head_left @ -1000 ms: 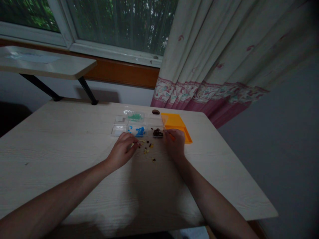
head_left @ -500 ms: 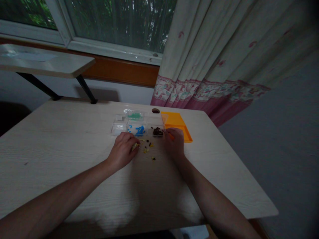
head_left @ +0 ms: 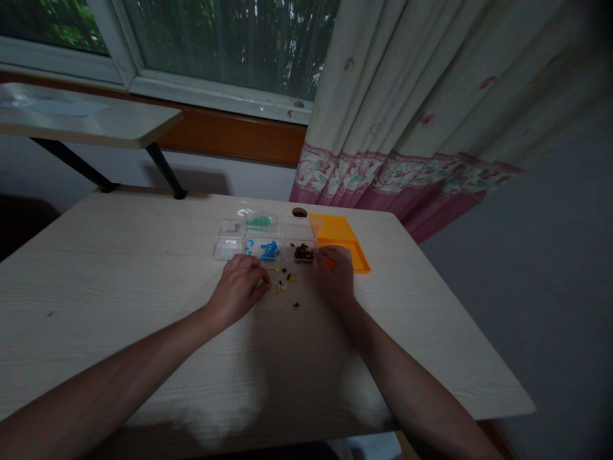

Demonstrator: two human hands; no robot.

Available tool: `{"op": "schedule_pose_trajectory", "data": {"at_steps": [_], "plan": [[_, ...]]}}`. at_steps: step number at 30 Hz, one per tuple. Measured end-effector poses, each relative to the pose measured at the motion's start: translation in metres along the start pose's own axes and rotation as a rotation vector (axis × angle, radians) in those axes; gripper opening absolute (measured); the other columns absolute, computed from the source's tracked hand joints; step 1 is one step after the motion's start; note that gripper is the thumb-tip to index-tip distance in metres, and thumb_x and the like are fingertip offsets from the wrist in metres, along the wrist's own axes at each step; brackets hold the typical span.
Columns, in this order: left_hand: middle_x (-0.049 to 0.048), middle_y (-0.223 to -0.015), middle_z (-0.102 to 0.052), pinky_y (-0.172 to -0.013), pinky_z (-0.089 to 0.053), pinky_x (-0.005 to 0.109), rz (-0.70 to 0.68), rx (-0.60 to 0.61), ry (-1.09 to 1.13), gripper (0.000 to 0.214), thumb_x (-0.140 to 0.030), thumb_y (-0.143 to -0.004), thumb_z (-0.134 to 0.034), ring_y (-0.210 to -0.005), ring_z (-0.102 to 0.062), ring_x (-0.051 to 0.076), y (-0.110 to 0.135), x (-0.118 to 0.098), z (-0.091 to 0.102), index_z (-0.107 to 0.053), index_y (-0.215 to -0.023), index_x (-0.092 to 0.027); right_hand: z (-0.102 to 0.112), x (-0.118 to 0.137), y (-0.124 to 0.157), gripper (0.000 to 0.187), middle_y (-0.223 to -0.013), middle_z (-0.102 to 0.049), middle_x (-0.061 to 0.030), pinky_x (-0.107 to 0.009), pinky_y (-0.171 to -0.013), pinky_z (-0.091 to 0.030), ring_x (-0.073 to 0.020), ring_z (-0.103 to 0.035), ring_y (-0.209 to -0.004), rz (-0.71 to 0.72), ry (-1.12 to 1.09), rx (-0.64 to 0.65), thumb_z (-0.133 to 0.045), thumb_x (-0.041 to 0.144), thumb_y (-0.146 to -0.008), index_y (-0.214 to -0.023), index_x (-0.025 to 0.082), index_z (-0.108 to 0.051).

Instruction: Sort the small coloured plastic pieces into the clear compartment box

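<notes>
My left hand (head_left: 239,286) rests on the table with its fingers curled together. A few pale yellow bits show at its fingertips; most of what it covers is hidden. Small yellow and dark brown pieces (head_left: 281,289) lie scattered just right of it. My right hand (head_left: 336,271) is closed at the front right corner of a clear compartment box (head_left: 231,250), beside the heap of dark brown pieces (head_left: 303,253). Whatever its fingers pinch is too small to make out. Blue pieces (head_left: 269,250) and green pieces (head_left: 259,222) fill other compartments.
An open orange case (head_left: 360,260) lies behind and right of my right hand. A round hole (head_left: 299,212) pierces the table (head_left: 158,287) near its back edge. A raised shelf (head_left: 119,124) stands at the back left, and a curtain (head_left: 397,115) hangs behind the right side.
The fingers of my left hand have closed further over the yellow pieces, so fewer of them show. My right hand stays at the brown pieces' compartment.
</notes>
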State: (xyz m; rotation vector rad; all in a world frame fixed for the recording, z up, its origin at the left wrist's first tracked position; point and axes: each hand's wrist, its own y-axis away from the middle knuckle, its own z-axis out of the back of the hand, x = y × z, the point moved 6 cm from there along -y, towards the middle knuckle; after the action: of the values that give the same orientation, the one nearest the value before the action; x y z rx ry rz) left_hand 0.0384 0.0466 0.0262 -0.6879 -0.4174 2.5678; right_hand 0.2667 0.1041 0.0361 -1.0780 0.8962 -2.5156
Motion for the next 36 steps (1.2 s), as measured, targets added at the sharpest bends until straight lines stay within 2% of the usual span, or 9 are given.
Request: {"op": "schedule_pose_trajectory", "data": {"at_steps": [9,13,15,17,20,22,30,36], "plan": [[0.008,-0.095,-0.06,-0.089,-0.043,0.042,-0.058,0.028,0.0,0.012,-0.025,-0.09,-0.055,-0.097,-0.052,0.024,-0.001,-0.003,-0.004,-0.065,-0.087,-0.018,0.0,0.004,-0.001,0.027,-0.083,-0.069,-0.0065,-0.04,-0.083,-0.046,-0.0218,-0.06,-0.084,0.014,0.009,0.026,-0.057,0.041,-0.09,-0.08,0.02,-0.072],[0.0078,-0.095,-0.06,-0.089,-0.043,0.041,-0.042,-0.002,0.056,0.012,-0.024,-0.091,-0.053,-0.096,-0.052,0.024,-0.002,-0.002,-0.002,-0.063,-0.088,-0.018,0.0,0.013,0.003,0.023,-0.086,-0.069,-0.0067,-0.041,-0.084,-0.047,-0.0222,-0.06,-0.088,0.1,0.013,0.046,-0.058,0.036,-0.091,-0.083,0.022,-0.073],[0.0079,-0.095,-0.06,-0.089,-0.043,0.041,-0.034,-0.03,0.095,0.012,-0.024,-0.092,-0.052,-0.097,-0.052,0.024,-0.002,-0.001,0.0,-0.062,-0.089,-0.017,-0.004,0.024,0.009,0.018,-0.089,-0.069,-0.0063,-0.041,-0.088,-0.046,-0.0221,-0.059,-0.092,0.192,0.008,0.107,-0.059,0.032,-0.09,-0.087,0.023,-0.074],[0.0077,-0.095,-0.06,-0.089,-0.042,0.04,-0.026,-0.055,0.127,0.012,-0.024,-0.092,-0.052,-0.097,-0.052,0.024,-0.003,0.001,0.001,-0.061,-0.09,-0.017,-0.011,0.037,0.018,0.015,-0.093,-0.07,-0.0055,-0.041,-0.093,-0.044,-0.0219,-0.058,-0.098,0.288,0.008,0.221,-0.061,0.029,-0.089,-0.094,0.024,-0.074],[0.007,-0.094,-0.06,-0.09,-0.041,0.04,-0.026,-0.077,0.16,0.011,-0.024,-0.093,-0.051,-0.098,-0.053,0.023,-0.004,0.002,0.003,-0.06,-0.092,-0.017,-0.021,0.055,0.032,0.019,-0.099,-0.069,-0.0046,-0.041,-0.095,-0.042,-0.0224,-0.055,-0.105,0.399,0.024,0.381,-0.064,0.028,-0.087,-0.104,0.026,-0.072],[0.0068,-0.095,-0.059,-0.09,-0.041,0.039,-0.03,-0.085,0.17,0.011,-0.025,-0.093,-0.052,-0.098,-0.053,0.023,-0.004,0.001,0.004,-0.06,-0.092,-0.018,-0.024,0.063,0.038,0.022,-0.1,-0.069,-0.0045,-0.041,-0.096,-0.041,-0.0229,-0.053,-0.106,0.451,0.036,0.421,-0.065,0.03,-0.087,-0.108,0.027,-0.071],[0.0072,-0.096,-0.059,-0.089,-0.041,0.038,-0.087,-0.054,0.191,0.013,-0.027,-0.094,-0.051,-0.097,-0.051,0.022,-0.004,-0.007,0.004,-0.06,-0.092,-0.018,-0.027,0.079,0.042,0.015,-0.092,-0.07,-0.003,-0.039,-0.093,-0.039,-0.0208,-0.054,-0.096,0.516,0.109,0.401,-0.06,0.033,-0.092,-0.096,0.027,-0.073],[0.0064,-0.094,-0.059,-0.088,-0.041,0.036,-0.067,-0.041,0.198,0.015,-0.03,-0.094,-0.052,-0.096,-0.052,0.021,-0.006,-0.006,0.002,-0.06,-0.09,-0.018,-0.027,0.083,0.046,0.016,-0.094,-0.07,-0.0028,-0.039,-0.097,-0.037,-0.0206,-0.053,-0.099,0.563,0.167,0.415,-0.057,0.031,-0.094,-0.099,0.025,-0.07]]}}
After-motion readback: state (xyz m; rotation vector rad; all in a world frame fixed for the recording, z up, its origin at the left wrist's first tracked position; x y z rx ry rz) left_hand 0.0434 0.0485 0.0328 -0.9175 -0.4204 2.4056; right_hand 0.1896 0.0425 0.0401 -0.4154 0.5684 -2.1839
